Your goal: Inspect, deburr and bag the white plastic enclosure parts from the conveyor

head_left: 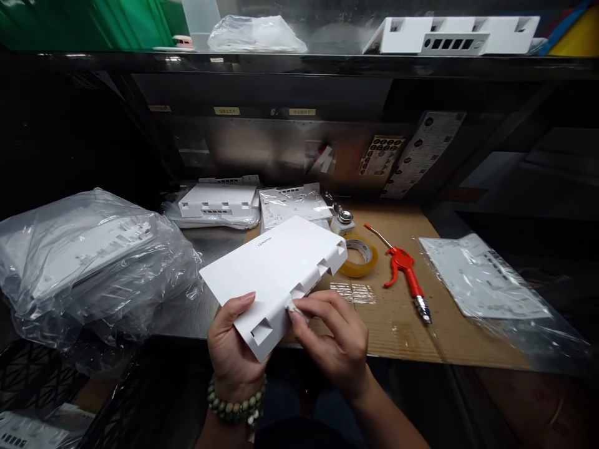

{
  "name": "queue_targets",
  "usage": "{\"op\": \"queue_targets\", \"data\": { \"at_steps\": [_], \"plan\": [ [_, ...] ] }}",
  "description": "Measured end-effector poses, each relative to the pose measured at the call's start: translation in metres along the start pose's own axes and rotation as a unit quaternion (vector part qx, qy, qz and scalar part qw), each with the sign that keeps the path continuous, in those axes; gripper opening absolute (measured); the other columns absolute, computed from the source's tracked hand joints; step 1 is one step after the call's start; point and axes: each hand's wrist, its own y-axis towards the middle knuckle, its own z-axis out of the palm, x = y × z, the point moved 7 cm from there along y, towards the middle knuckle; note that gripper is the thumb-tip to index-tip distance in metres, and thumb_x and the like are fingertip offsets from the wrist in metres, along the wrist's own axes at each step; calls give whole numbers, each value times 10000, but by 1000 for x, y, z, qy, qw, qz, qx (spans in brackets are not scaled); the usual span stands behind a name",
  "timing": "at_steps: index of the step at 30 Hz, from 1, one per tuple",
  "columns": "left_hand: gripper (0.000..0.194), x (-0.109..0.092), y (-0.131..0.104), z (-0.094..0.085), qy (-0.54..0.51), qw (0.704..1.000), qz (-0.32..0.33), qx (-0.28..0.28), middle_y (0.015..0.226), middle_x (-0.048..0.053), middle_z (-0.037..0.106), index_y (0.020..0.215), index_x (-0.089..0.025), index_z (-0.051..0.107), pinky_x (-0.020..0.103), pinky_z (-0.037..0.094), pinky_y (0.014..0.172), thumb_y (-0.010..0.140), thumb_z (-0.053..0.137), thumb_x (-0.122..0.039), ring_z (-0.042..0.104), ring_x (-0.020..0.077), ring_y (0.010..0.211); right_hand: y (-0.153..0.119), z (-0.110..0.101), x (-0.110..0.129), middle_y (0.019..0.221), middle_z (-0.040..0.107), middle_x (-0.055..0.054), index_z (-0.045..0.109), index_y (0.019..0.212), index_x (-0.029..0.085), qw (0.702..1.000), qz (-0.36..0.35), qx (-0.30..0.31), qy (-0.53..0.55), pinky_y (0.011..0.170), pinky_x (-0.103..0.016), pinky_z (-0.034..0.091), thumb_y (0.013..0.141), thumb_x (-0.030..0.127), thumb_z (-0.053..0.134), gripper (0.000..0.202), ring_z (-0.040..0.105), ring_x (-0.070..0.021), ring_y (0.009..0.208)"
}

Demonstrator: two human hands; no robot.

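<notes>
A white plastic casing [276,262] marked HUAWEI is held tilted above the front of the bench. My left hand [236,346] grips its near left corner, thumb on the top face and fingers underneath. Along its notched right edge, my right hand [339,340] pinches a small white wad [294,307] between thumb and forefinger, pressed against the edge by a notch. The wad looks like cloth or tissue, mostly covered by the fingers.
Right of the casing lie a tape roll [359,255], a metal-capped bottle [344,221], a red air blow gun [403,268] with a hose, and a bagged white panel [484,277]. Bagged casings [218,202] stand behind; a large plastic bag [93,262] is left. A shelf [327,64] spans above.
</notes>
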Motion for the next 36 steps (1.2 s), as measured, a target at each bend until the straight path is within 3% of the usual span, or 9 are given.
{"op": "queue_targets", "data": {
  "at_steps": [3,8,10,13,16,21,24,29,36],
  "plan": [
    [534,4,-2,-1,-34,999,-13,-23,962,41,833,1275,-194,712,449,629,979,745,761,-144,794,269,805,-4,0,-2,948,722,-49,727,1095,190,1000,15,-15,-6,770,-285,575,877,31,739,270,682,-152,851],
    [555,1,3,11,-72,992,-9,107,1312,50,756,1445,-296,611,492,438,1208,936,705,-494,675,309,1275,-11,-12,-5,951,729,-37,736,1110,213,999,24,-28,-9,749,-297,575,884,29,719,292,690,-160,852],
    [639,0,5,13,-91,979,-29,179,1411,25,698,1480,-350,575,498,353,1256,940,599,-692,550,306,1422,-14,-40,-16,930,721,-24,749,1050,223,991,70,-116,-4,732,-307,569,891,75,732,218,688,-161,821],
    [839,4,6,11,-114,945,-104,289,1398,17,706,1485,-352,575,497,271,1282,850,468,-891,444,314,1501,-23,-93,-43,900,716,-2,715,1029,214,936,169,-309,21,822,-347,579,915,235,766,126,699,-154,799],
    [925,6,4,6,-119,919,-140,350,1219,16,794,1426,-312,640,438,332,1249,806,396,-955,557,292,1412,-26,-113,-74,939,752,-10,638,1071,218,892,265,-350,105,935,-427,579,923,429,753,282,745,-187,882],
    [654,16,7,-6,-37,949,-180,255,937,-51,834,1018,-344,815,316,574,986,715,650,-899,781,244,1009,-51,-88,-104,1074,791,-32,694,1124,249,805,476,-283,211,792,-319,621,801,560,830,468,761,-199,910],
    [699,20,13,-15,15,966,-171,195,906,-11,831,957,-328,807,339,629,839,625,688,-931,792,286,945,-66,-77,-104,1169,785,-9,728,1197,265,765,524,-296,229,765,-244,617,733,563,878,572,751,-178,964],
    [783,24,32,-43,51,976,-152,150,861,2,821,1006,-314,796,295,621,745,682,552,-985,790,242,835,-66,-76,-104,1123,800,-35,726,1255,244,779,518,-291,203,781,-299,641,753,605,847,629,766,-215,962],
    [791,27,27,-38,75,966,-179,169,976,15,826,1075,-344,774,417,560,1007,655,578,-985,658,341,1286,-68,-74,-110,1165,792,-34,718,1268,253,767,532,-284,220,790,-307,637,762,611,843,632,767,-210,942]
  ]
}}
